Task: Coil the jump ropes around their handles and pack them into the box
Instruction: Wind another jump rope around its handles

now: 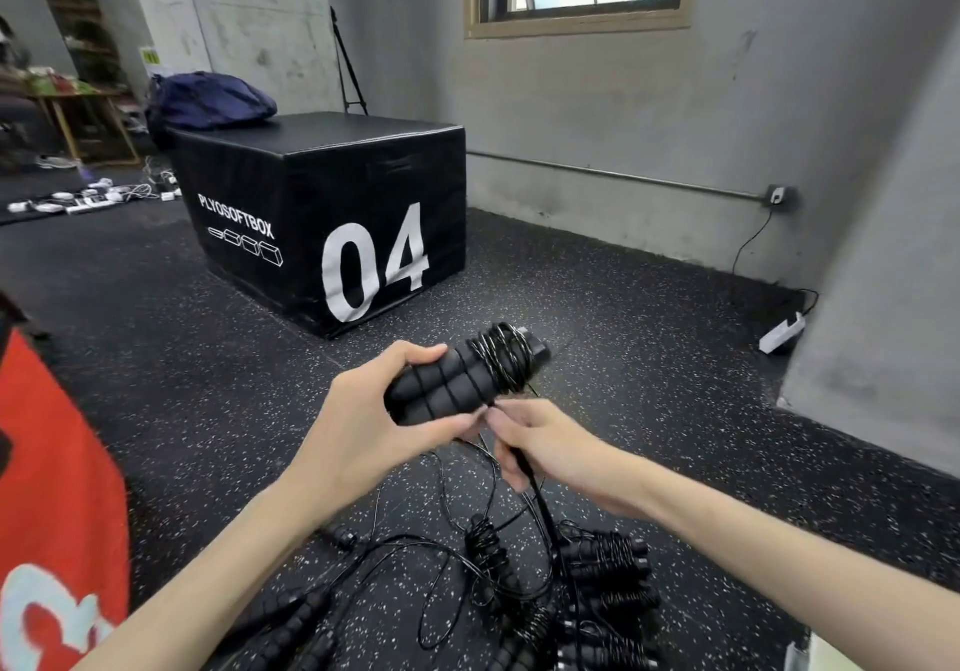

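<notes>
Black plyo box (332, 213), vinyl, printed "PLYOSOFTBOX 04", stands on speckled rubber floor (156, 358) ahead; dark blue bag (208, 98) slumped on its far left corner. Red box (57, 504) at left edge. White power strip (782, 335) by the grey wall.

Left hand (363, 431) closed around two ribbed foam handles (447, 384) held side by side, thin black rope (506, 358) coiled near their far end. Right hand (550, 447) pinches the loose rope strand just beside the handles.

Pile of jump ropes (571, 597) on floor below the hands: several coiled bundles, others tangled; exact count unclear.
</notes>
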